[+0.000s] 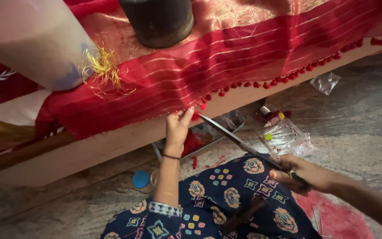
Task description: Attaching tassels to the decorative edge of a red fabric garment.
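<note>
Lying draped over one long wooden board (111, 144): one red cloth (226, 57) with gold stripes, its lower edge hanging just past the board's front face. Running along that edge: a row of small red tassels (288, 76), too many and too small for counting exactly. Standing on the cloth at the far side of the board: one dark round weight (158, 20). Leaning in above the board's left end: one pale roll (32, 40), with one tuft of yellow threads (100, 66) beside it.

Reaching up to the board's front edge: left hand (177, 126), fingers pinching the cloth's border at one tassel (195, 116). Closing below and right of the board: right hand (303, 172), gripping one pair of scissors (239, 141), blades shut and pointing up toward the pinched tassel without touching it.

Sitting on the stone floor just under the board: one shallow tray (231, 121), one clear packet (286, 135) of pins, one blue round lid (141, 179).
</note>
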